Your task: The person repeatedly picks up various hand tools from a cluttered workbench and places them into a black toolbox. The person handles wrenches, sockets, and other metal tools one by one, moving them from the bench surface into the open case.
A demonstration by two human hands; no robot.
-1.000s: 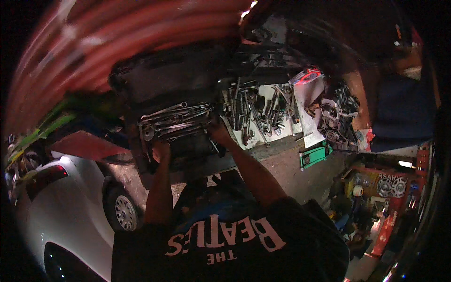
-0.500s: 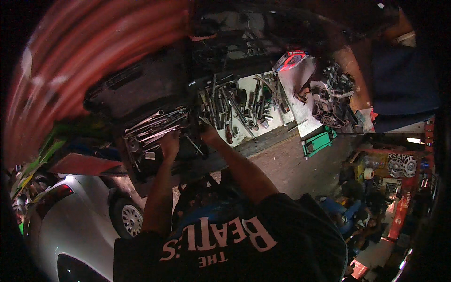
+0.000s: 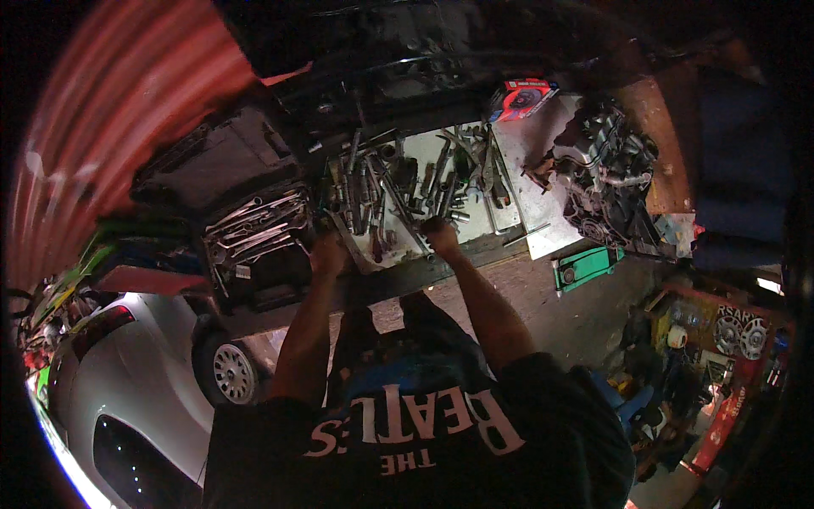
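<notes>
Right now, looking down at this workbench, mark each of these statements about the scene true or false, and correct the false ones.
1. The left hand rests by the open tool case of wrenches. True.
2. The right hand is at the near edge of the white tray of loose tools. True.
3. The red box lies on the floor beside the car. False: it sits at the far end of the bench, beyond the tray.
4. The engine part lies left of the tool case. False: it is right of the tray.
5. A silver car stands at lower left. True.
</notes>
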